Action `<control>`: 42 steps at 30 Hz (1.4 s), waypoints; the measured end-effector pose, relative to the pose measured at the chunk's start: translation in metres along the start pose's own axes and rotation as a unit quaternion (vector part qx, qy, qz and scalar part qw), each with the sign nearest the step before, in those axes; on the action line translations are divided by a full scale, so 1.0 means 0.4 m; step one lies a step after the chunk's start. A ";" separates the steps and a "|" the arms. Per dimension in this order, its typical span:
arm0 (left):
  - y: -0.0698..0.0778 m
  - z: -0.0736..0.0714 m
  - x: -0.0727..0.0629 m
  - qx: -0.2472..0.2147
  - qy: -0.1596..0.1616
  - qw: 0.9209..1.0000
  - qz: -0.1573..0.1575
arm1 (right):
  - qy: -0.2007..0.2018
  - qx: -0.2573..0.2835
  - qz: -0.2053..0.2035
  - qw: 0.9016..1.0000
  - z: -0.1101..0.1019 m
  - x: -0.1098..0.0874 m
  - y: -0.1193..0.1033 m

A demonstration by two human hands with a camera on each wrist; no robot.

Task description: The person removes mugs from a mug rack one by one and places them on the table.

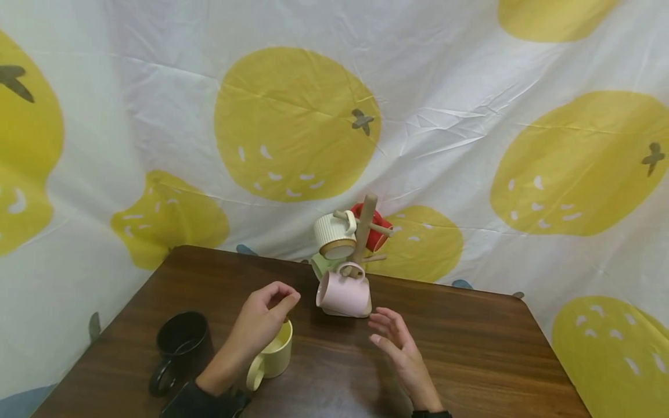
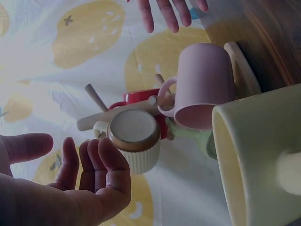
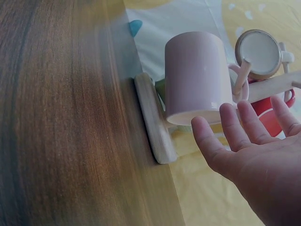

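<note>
A wooden mug tree (image 1: 368, 216) stands on the table with a pink mug (image 1: 345, 296) hanging low at its front by the handle. Higher up hang a white ribbed mug (image 1: 330, 231) and a red mug (image 1: 378, 237); a green mug (image 1: 320, 265) is partly hidden behind. My left hand (image 1: 263, 316) hovers above a pale yellow mug (image 1: 278, 355), fingers loosely bent and holding nothing, as the left wrist view shows. To the right of the pink mug, my right hand (image 1: 403, 351) has its fingers spread and grips nothing; it appears apart from that mug.
A black mug (image 1: 184, 339) stands at the left of the dark wooden table (image 1: 470, 342), beside my left forearm. Behind the table hangs a white cloth (image 1: 434, 133) with yellow fruit prints. The tree's wooden base (image 3: 153, 117) shows under the pink mug.
</note>
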State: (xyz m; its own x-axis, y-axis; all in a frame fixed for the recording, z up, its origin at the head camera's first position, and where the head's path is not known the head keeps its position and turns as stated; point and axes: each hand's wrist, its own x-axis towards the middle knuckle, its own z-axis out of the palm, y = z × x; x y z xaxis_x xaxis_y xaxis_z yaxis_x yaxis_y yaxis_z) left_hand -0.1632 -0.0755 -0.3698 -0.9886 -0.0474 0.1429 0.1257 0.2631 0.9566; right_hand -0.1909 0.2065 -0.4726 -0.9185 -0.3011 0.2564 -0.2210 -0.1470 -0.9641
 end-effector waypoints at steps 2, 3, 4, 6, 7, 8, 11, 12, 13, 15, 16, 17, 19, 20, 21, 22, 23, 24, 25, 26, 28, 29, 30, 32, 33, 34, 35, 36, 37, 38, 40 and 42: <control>0.004 0.003 0.006 0.004 -0.002 1.000 0.003 | 0.001 -0.001 0.001 1.000 0.000 0.000 0.000; 0.006 0.004 0.009 0.006 -0.002 1.000 0.005 | 0.000 0.000 0.000 1.000 -0.001 0.000 0.001; 0.008 0.006 0.013 0.006 -0.003 1.000 0.007 | -0.001 -0.001 0.000 1.000 -0.001 0.000 0.001; 0.012 0.008 0.020 0.008 -0.004 1.000 0.011 | -0.001 0.001 -0.003 1.000 -0.002 0.000 0.002; 0.014 0.010 0.025 0.009 -0.005 1.000 0.012 | -0.001 0.002 -0.004 1.000 -0.002 0.000 0.002; 0.016 0.011 0.029 0.011 -0.006 1.000 0.014 | -0.001 0.003 -0.005 1.000 -0.003 0.000 0.002; 0.022 0.011 0.040 0.017 -0.012 1.000 0.017 | -0.003 0.004 -0.003 1.000 -0.003 0.000 0.003; 0.023 0.012 0.045 0.018 -0.013 1.000 0.016 | -0.003 0.004 -0.001 1.000 -0.003 0.001 0.003; 0.024 0.011 0.050 0.019 -0.014 1.000 0.018 | -0.003 0.004 0.000 1.000 -0.002 0.001 0.003; 0.027 0.012 0.060 0.020 -0.017 1.000 0.016 | -0.001 0.003 0.005 1.000 -0.002 0.000 0.003; 0.028 0.013 0.066 0.019 -0.018 1.000 0.016 | 0.001 0.004 0.007 1.000 -0.002 0.000 0.003; 0.030 0.014 0.071 0.019 -0.020 1.000 0.015 | 0.003 0.003 0.008 1.000 -0.002 0.000 0.004; 0.033 0.017 0.083 0.022 -0.023 0.999 0.015 | 0.006 0.003 0.011 1.000 -0.003 -0.002 0.005; 0.034 0.019 0.089 0.021 -0.025 0.999 0.014 | 0.007 0.002 0.012 1.000 -0.003 -0.002 0.005; 0.036 0.020 0.094 0.021 -0.027 0.999 0.015 | 0.007 0.001 0.012 1.000 -0.004 -0.002 0.006; 0.038 0.020 0.098 0.021 -0.029 0.999 0.016 | 0.006 0.000 0.011 1.000 -0.004 -0.003 0.006; 0.041 0.020 0.102 0.023 -0.030 0.999 0.017 | 0.006 -0.002 0.011 1.000 -0.005 -0.002 0.007; 0.043 0.020 0.107 0.024 -0.031 0.999 0.018 | 0.006 -0.002 0.011 1.000 -0.005 -0.002 0.007; 0.046 0.020 0.110 0.026 -0.032 0.999 0.020 | 0.006 -0.002 0.011 1.000 -0.005 -0.002 0.008; 0.049 0.020 0.114 0.027 -0.032 0.999 0.021 | 0.006 -0.001 0.010 1.000 -0.006 -0.002 0.008; 0.056 0.019 0.122 0.035 -0.034 0.999 0.021 | 0.008 0.002 0.013 1.000 -0.005 -0.001 0.007; 0.058 0.018 0.127 0.041 -0.035 0.998 0.021 | 0.011 0.002 0.015 1.000 -0.004 -0.001 0.006; 0.060 0.018 0.131 0.044 -0.037 0.998 0.021 | 0.012 0.002 0.016 1.000 -0.004 -0.001 0.005; 0.062 0.016 0.137 0.050 -0.040 0.998 0.021 | 0.016 0.001 0.021 1.000 -0.002 0.000 0.002; 0.063 0.015 0.140 0.055 -0.043 0.997 0.021 | 0.018 -0.001 0.024 1.000 -0.001 0.000 0.002; 0.064 0.013 0.141 0.059 -0.044 0.997 0.021 | 0.019 -0.002 0.026 0.999 0.000 0.000 0.001; 0.065 0.012 0.142 0.063 -0.046 0.997 0.021 | 0.020 -0.003 0.027 0.999 0.000 0.000 0.001; 0.066 0.010 0.143 0.065 -0.049 0.996 0.020 | 0.019 -0.003 0.028 0.999 0.000 0.000 0.001; 0.067 0.009 0.145 0.070 -0.050 0.996 0.019 | 0.020 -0.003 0.029 0.999 0.001 0.000 0.001; 0.068 0.009 0.148 0.076 -0.051 0.996 0.018 | 0.021 -0.003 0.030 0.999 0.001 -0.001 0.000; 0.070 0.009 0.155 0.086 -0.053 0.995 0.016 | 0.022 -0.001 0.033 0.999 0.002 -0.002 -0.001; 0.071 0.010 0.165 0.091 -0.054 0.994 0.012 | 0.025 0.000 0.034 0.999 0.002 -0.002 -0.003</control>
State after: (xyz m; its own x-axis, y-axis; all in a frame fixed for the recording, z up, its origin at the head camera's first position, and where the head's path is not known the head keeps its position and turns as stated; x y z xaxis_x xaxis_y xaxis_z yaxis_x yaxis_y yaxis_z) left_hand -0.2250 -0.0672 -0.3343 -0.9899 0.0626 0.1269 0.1415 0.4328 0.8903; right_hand -0.1895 0.2061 -0.4718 -0.9464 -0.2638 0.1861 -0.1572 -0.1271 -0.9794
